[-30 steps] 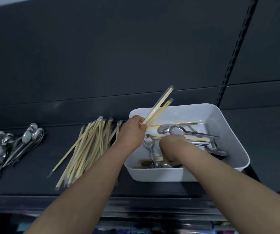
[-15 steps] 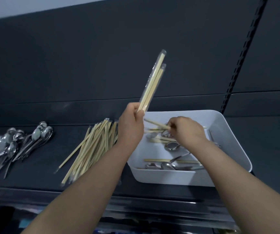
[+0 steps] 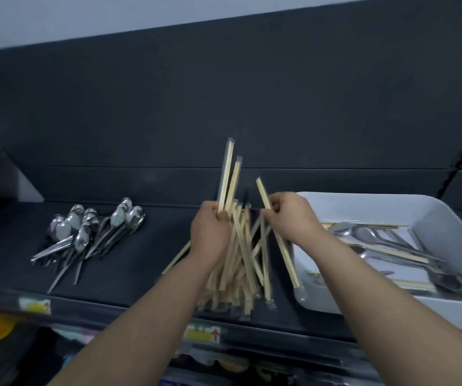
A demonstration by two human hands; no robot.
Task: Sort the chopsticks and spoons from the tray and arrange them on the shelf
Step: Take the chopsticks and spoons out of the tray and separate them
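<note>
Head view looks down on a dark, matte shelf (image 3: 146, 263) with a flat black back panel. The left hand (image 3: 210, 229) is curled around the lower ends of two chopstick pairs (image 3: 228, 179), pale straight wooden sticks in clear glossy sleeves that stand almost upright above the fist. The right hand (image 3: 288, 215) pinches a third chopstick pair (image 3: 289, 263) between thumb and fingertips; it slants down and to the right, its lower end near the left wall of the tray (image 3: 446, 215). Both hands are above the heap of chopsticks (image 3: 238, 271), a loose, criss-crossed bundle lying on the shelf between the spoon pile (image 3: 85, 232) and the tray. The spoon pile, shiny metal with oval bowls pointing far and thin handles fanning near, lies well to the left. The tray (white, smooth plastic, rounded corners) sits at the right and holds the unsorted spoons (image 3: 374, 238) and a few more sticks.
</note>
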